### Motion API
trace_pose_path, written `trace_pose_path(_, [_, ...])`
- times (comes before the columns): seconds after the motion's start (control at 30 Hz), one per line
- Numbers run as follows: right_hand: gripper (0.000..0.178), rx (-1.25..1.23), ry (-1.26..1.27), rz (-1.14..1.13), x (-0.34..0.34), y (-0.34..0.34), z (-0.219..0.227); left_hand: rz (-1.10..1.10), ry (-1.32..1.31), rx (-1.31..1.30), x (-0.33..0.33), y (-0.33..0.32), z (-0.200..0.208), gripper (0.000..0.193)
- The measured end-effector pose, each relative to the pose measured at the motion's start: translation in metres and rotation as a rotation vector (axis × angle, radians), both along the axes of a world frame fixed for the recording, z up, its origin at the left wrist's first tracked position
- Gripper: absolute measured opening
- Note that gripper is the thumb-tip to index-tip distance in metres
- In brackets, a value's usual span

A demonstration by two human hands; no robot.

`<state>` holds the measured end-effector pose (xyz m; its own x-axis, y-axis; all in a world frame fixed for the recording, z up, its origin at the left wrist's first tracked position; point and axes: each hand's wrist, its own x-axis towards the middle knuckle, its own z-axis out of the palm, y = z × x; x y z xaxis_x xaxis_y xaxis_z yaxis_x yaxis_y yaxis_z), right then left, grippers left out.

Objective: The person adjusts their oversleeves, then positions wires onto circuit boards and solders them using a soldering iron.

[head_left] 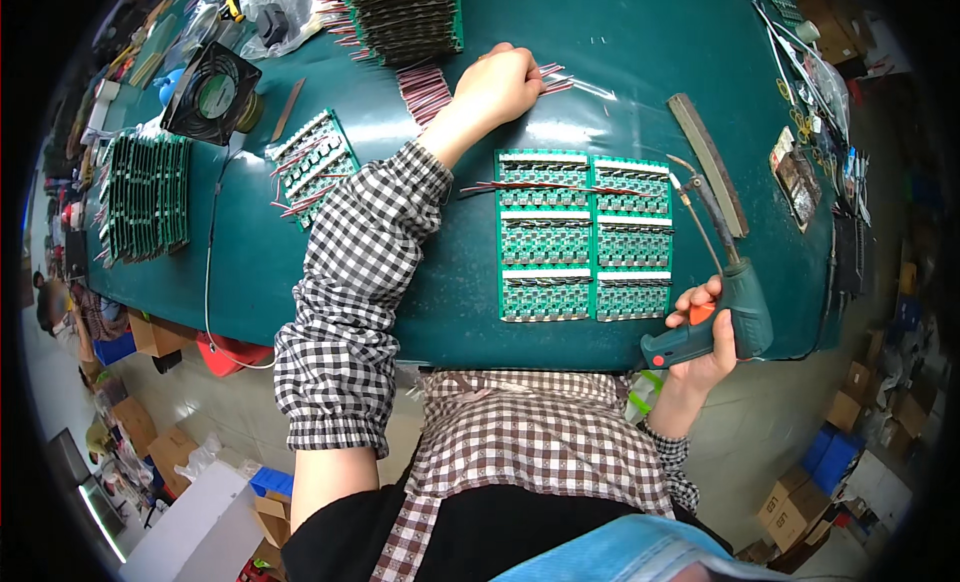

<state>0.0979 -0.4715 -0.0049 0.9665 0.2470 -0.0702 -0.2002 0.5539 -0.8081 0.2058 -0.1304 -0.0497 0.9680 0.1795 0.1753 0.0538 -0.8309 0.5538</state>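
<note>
My left hand (pixel 497 86) reaches across to the far middle of the table, its fingers curled shut round a few thin red wires (pixel 556 82) that stick out on its right. A fan of similar wires (pixel 425 94) lies just left of it. In my right hand (pixel 712 332), near the front edge, is a green soldering gun (pixel 745 307) with an orange trigger, its tip pointing away from me. Between the hands lie two green circuit board panels (pixel 545 244) side by side, with red wires across their far row. The fingertips of my left hand are partly hidden.
A wooden bar (pixel 708 162) lies beyond the soldering gun. At left are a small black fan (pixel 211 94), a loose board panel with wires (pixel 318 167) and a stack of boards (pixel 145 197). Another tall board stack (pixel 408 22) stands at the back.
</note>
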Motion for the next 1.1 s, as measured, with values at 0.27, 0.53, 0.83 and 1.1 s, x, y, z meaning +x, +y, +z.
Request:
trace_pose_path(0.27, [0.034, -0.049, -0.035, -0.015, 0.001, -0.001, -0.001, 0.058, -0.01, -0.182, -0.002, 0.01, 0.006, 0.017])
trace_pose_path(0.53, [0.034, -0.053, -0.025, 0.009, 0.002, 0.004, -0.002, 0.089, 0.016, -0.227, -0.008, 0.015, 0.011, 0.019])
trace_pose_path(0.83, [0.034, -0.063, -0.011, 0.039, 0.001, 0.011, -0.001, 0.088, -0.092, -0.416, -0.051, 0.013, 0.024, 0.017])
trace_pose_path(1.1, [0.035, -0.087, 0.035, 0.058, 0.003, 0.021, -0.002, 0.147, -0.062, -0.056, -0.098, 0.018, 0.01, 0.013])
